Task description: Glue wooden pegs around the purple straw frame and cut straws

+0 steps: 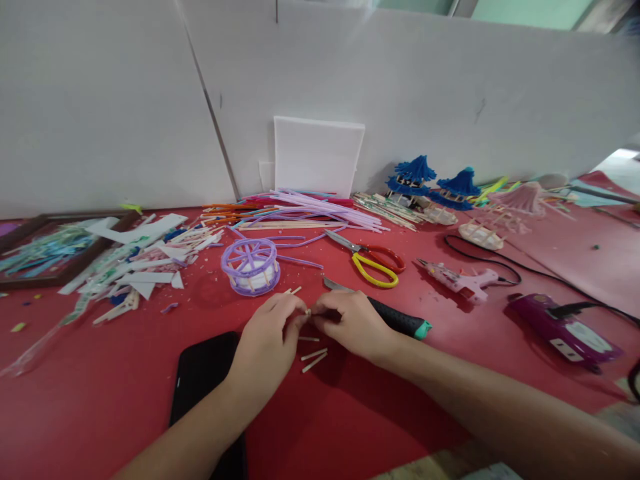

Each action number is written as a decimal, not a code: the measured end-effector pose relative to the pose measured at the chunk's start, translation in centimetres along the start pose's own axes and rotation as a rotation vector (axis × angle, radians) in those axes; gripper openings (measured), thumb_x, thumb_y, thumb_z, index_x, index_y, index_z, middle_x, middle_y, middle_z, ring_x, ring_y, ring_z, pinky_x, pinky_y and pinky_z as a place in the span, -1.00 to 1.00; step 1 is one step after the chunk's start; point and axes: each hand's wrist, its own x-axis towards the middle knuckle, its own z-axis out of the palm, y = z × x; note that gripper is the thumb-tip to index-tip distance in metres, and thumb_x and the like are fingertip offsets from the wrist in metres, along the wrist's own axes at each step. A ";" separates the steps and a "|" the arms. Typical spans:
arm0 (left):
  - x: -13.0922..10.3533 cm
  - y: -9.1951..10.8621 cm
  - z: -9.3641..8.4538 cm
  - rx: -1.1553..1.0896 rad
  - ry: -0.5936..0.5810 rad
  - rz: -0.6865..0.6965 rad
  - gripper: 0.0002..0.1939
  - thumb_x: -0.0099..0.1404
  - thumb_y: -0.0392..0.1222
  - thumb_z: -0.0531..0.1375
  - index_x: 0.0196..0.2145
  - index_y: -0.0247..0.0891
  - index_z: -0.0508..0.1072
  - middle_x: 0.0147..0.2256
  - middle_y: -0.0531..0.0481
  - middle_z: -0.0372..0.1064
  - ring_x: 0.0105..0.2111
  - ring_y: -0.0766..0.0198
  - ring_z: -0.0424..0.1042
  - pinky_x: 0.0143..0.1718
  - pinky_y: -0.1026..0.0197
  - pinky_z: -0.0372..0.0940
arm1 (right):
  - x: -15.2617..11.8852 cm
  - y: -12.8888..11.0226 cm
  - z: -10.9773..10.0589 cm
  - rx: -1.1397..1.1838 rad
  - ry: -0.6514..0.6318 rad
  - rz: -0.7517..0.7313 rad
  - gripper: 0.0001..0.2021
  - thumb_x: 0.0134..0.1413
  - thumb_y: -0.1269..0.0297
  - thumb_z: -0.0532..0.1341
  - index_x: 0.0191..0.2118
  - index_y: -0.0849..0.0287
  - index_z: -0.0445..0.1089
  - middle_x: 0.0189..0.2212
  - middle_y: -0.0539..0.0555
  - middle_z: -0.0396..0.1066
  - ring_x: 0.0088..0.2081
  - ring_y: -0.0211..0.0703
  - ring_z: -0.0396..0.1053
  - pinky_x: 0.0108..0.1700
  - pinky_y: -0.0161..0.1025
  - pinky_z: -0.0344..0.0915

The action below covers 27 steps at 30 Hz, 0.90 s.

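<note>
My left hand (270, 337) and my right hand (353, 323) meet fingertip to fingertip over the red table. Both are closed in a pinch on a short wooden stick (308, 311), of which only a small pale end shows. Several cut stick pieces (314, 359) lie just below the fingers. Behind my right hand rests a knife with a black handle (397, 316), partly covered by it. A round frame of purple pipe cleaners (251, 267) with short wooden posts stands beyond my left hand. Under my left wrist is a black phone (205, 367).
Scissors (370, 257) lie open beyond the knife. To the right are a pink glue gun (457, 279) and a purple power strip (565, 330) with cords. Pipe cleaners (310, 210) and small blue-roofed models (410, 179) line the back. Paper scraps (145, 257) heap at left.
</note>
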 end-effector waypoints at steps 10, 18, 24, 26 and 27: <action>1.1 0.3 -0.3 -1.031 0.183 -0.423 -0.78 0.13 -0.12 0.29 -0.39 -0.25 0.33 -0.33 0.03 0.46 -0.39 0.33 0.47 -0.45 0.37 0.26 | -1.0 -0.1 -1.1 -0.100 -0.068 -0.199 -0.86 0.08 0.47 0.20 -0.31 0.21 0.52 -0.44 0.08 0.51 -0.37 -0.17 0.39 -0.27 -0.27 0.28; 1.3 0.6 -0.5 -1.215 0.187 -0.498 -0.68 -0.05 -0.22 0.40 -0.36 -0.24 0.36 -0.47 0.14 0.43 -0.48 0.38 0.47 -0.53 0.43 0.29 | -1.0 -0.6 -1.7 -0.165 -0.240 -0.219 -0.84 0.18 0.40 0.17 -0.28 0.17 0.52 -0.40 0.06 0.44 -0.33 -0.20 0.37 -0.22 -0.28 0.29; 0.9 0.5 -0.5 -1.206 0.145 -0.474 -0.72 0.05 -0.18 0.35 -0.29 -0.19 0.38 -0.45 0.16 0.39 -0.48 0.42 0.44 -0.55 0.45 0.27 | -1.0 0.8 -4.4 -0.562 -0.056 0.111 -0.76 0.06 0.18 0.26 -0.24 0.26 0.38 -0.19 0.26 0.39 -0.14 0.11 0.34 -0.11 -0.01 0.27; 0.9 0.6 -0.5 -1.189 0.133 -0.460 -0.74 0.08 -0.15 0.34 -0.30 -0.19 0.37 -0.44 0.15 0.38 -0.49 0.42 0.42 -0.59 0.46 0.24 | -1.0 1.3 -4.9 -0.614 -0.125 0.182 -0.74 0.04 0.12 0.27 -0.31 0.24 0.35 -0.22 0.28 0.39 -0.19 0.13 0.35 -0.16 -0.03 0.28; 0.9 0.6 -0.5 -1.178 0.127 -0.449 -0.75 0.09 -0.14 0.33 -0.31 -0.19 0.36 -0.45 0.15 0.36 -0.50 0.42 0.41 -0.60 0.46 0.22 | -1.0 1.6 -5.1 -0.609 -0.165 0.179 -0.76 0.06 0.13 0.26 -0.33 0.23 0.33 -0.25 0.26 0.40 -0.21 0.10 0.36 -0.18 -0.05 0.28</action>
